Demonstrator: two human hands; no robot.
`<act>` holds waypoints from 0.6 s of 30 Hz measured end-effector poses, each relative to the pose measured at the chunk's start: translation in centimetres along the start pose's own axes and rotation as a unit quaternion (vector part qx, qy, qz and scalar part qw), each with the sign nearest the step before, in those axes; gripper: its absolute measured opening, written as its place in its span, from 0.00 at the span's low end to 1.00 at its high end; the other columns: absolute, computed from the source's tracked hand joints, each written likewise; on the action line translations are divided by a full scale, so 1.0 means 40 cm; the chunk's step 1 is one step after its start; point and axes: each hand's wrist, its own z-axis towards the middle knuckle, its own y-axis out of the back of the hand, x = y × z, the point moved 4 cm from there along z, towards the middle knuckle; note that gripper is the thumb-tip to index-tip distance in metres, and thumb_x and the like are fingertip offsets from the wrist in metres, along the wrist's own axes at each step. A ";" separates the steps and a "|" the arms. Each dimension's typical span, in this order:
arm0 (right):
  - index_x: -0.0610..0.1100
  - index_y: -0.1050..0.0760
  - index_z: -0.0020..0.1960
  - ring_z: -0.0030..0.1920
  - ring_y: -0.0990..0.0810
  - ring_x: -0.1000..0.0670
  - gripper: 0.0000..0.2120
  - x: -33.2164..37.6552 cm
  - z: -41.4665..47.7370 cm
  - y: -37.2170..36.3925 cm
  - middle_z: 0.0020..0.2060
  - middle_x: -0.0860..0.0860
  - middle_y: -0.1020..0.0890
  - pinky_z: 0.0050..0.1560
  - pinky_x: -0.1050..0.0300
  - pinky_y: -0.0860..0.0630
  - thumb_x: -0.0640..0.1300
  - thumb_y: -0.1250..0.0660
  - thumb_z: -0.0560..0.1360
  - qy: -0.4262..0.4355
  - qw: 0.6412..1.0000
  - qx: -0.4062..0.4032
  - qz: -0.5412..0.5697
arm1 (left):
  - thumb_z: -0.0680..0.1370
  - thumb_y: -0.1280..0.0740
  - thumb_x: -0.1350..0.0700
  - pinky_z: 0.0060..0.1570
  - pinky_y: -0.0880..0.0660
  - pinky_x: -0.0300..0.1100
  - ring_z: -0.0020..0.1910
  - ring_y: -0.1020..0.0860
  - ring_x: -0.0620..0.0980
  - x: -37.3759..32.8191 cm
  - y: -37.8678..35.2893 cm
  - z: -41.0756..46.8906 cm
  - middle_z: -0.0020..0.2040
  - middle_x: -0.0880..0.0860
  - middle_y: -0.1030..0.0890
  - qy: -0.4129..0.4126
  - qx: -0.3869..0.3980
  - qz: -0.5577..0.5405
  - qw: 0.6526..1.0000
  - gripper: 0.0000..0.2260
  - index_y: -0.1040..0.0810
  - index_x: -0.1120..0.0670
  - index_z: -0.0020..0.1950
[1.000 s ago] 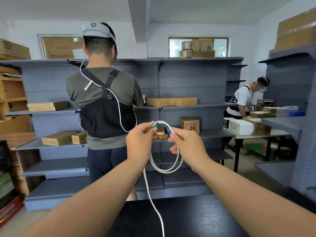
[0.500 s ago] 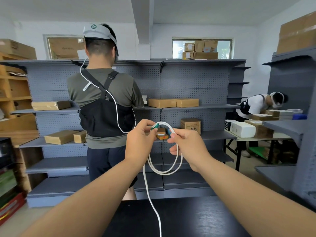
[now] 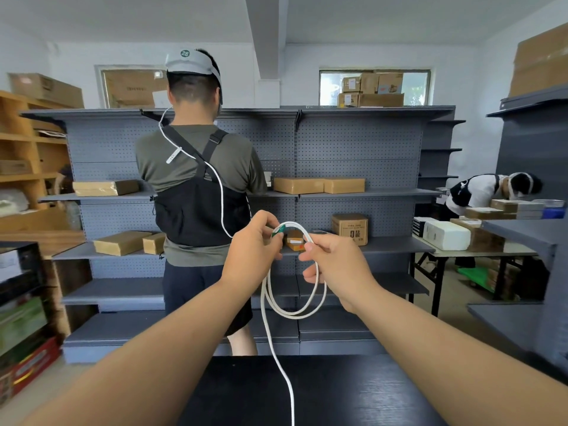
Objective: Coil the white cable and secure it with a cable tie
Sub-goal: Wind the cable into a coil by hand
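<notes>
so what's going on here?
One person holds a partly coiled white cable in mid-air. The left hand pinches the top of the loops, where a green piece shows; the right hand pinches the same bundle from the other side. A few loops hang below, and a loose tail drops toward the black table. I cannot tell whether the green piece is the tie.

Left hand [image 3: 252, 252] and right hand [image 3: 336, 267] pinch the white cable [image 3: 295, 313].
</notes>
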 end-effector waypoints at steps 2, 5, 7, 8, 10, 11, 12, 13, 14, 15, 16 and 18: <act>0.44 0.26 0.64 0.30 0.23 0.53 0.14 -0.001 -0.002 0.000 0.40 0.51 0.19 0.40 0.56 0.18 0.40 0.41 0.79 0.001 1.000 0.003 -0.006 | 0.77 0.36 0.61 0.40 0.22 0.46 0.31 0.18 0.48 0.000 0.001 0.003 0.42 0.53 0.21 0.008 0.016 0.004 1.000 0.06 0.30 0.52 0.45; 0.44 0.26 0.64 0.30 0.23 0.53 0.14 0.002 -0.003 -0.001 0.39 0.51 0.19 0.39 0.57 0.18 0.40 0.41 0.79 0.003 1.000 0.010 -0.005 | 0.77 0.36 0.61 0.34 0.25 0.38 0.29 0.18 0.46 0.002 0.002 0.005 0.40 0.51 0.22 0.011 0.026 0.008 1.000 0.09 0.33 0.49 0.42; 0.43 0.25 0.63 0.29 0.24 0.53 0.14 0.002 -0.002 -0.002 0.39 0.50 0.20 0.39 0.57 0.18 0.40 0.41 0.79 0.000 1.000 0.013 0.000 | 0.77 0.36 0.62 0.29 0.27 0.33 0.29 0.18 0.47 0.005 0.002 0.005 0.40 0.53 0.22 0.016 0.030 -0.001 0.999 0.10 0.33 0.49 0.41; 0.43 0.25 0.63 0.29 0.24 0.53 0.14 0.001 -0.002 -0.002 0.39 0.50 0.20 0.38 0.57 0.18 0.40 0.41 0.79 -0.003 1.000 0.014 0.004 | 0.77 0.35 0.62 0.29 0.27 0.32 0.29 0.18 0.47 0.007 0.003 0.006 0.40 0.53 0.22 0.018 0.034 -0.007 0.999 0.09 0.33 0.50 0.42; 0.42 0.25 0.62 0.29 0.24 0.52 0.13 -0.002 -0.001 -0.004 0.39 0.49 0.19 0.36 0.58 0.19 0.39 0.41 0.79 -0.014 1.000 0.016 0.018 | 0.77 0.35 0.62 0.31 0.26 0.34 0.30 0.18 0.49 0.009 0.006 0.006 0.41 0.55 0.21 0.015 0.044 -0.012 0.999 0.08 0.32 0.52 0.43; 0.41 0.25 0.62 0.29 0.24 0.52 0.13 -0.003 -0.001 -0.004 0.40 0.48 0.19 0.36 0.58 0.19 0.39 0.41 0.79 -0.019 0.999 0.016 0.025 | 0.77 0.35 0.61 0.34 0.25 0.38 0.30 0.18 0.48 0.011 0.008 0.006 0.41 0.55 0.21 0.011 0.051 -0.009 0.999 0.07 0.32 0.53 0.44; 0.41 0.25 0.62 0.29 0.24 0.52 0.13 -0.004 -0.001 -0.005 0.40 0.48 0.19 0.36 0.58 0.19 0.39 0.40 0.79 -0.024 0.999 0.017 0.030 | 0.77 0.35 0.61 0.36 0.24 0.42 0.30 0.18 0.48 0.013 0.010 0.007 0.40 0.55 0.21 0.007 0.059 -0.005 0.998 0.07 0.32 0.53 0.45; 0.41 0.25 0.61 0.29 0.24 0.52 0.13 -0.005 -0.001 -0.005 0.40 0.47 0.19 0.36 0.58 0.19 0.39 0.40 0.79 -0.028 0.999 0.019 0.034 | 0.77 0.35 0.61 0.37 0.23 0.45 0.30 0.17 0.49 0.015 0.012 0.008 0.39 0.55 0.20 0.005 0.068 -0.004 0.998 0.06 0.32 0.54 0.45; 0.41 0.25 0.61 0.29 0.24 0.52 0.12 -0.006 -0.001 -0.006 0.40 0.47 0.19 0.35 0.59 0.19 0.39 0.40 0.79 -0.031 0.999 0.022 0.039 | 0.77 0.35 0.62 0.38 0.22 0.48 0.30 0.17 0.50 0.018 0.014 0.010 0.39 0.55 0.21 0.007 0.077 -0.009 0.997 0.07 0.33 0.55 0.45; 0.40 0.25 0.61 0.29 0.24 0.52 0.12 -0.006 -0.001 -0.007 0.40 0.47 0.19 0.35 0.59 0.19 0.39 0.40 0.79 -0.033 0.998 0.026 0.042 | 0.76 0.35 0.62 0.38 0.22 0.50 0.31 0.17 0.52 0.022 0.017 0.011 0.38 0.54 0.21 0.011 0.086 -0.019 0.996 0.07 0.33 0.56 0.45; 0.40 0.25 0.61 0.30 0.24 0.52 0.12 -0.006 -0.001 -0.008 0.41 0.46 0.19 0.35 0.59 0.19 0.39 0.40 0.79 -0.035 0.998 0.029 0.044 | 0.76 0.34 0.63 0.39 0.22 0.52 0.31 0.17 0.55 0.026 0.019 0.012 0.37 0.54 0.21 0.018 0.094 -0.033 0.995 0.07 0.33 0.56 0.45; 0.40 0.25 0.61 0.30 0.24 0.52 0.12 -0.006 0.000 -0.011 0.41 0.46 0.19 0.35 0.59 0.19 0.39 0.40 0.79 -0.039 0.998 0.035 0.046 | 0.76 0.35 0.63 0.39 0.22 0.55 0.31 0.18 0.58 0.032 0.023 0.015 0.38 0.54 0.21 0.033 0.101 -0.056 0.993 0.08 0.34 0.57 0.44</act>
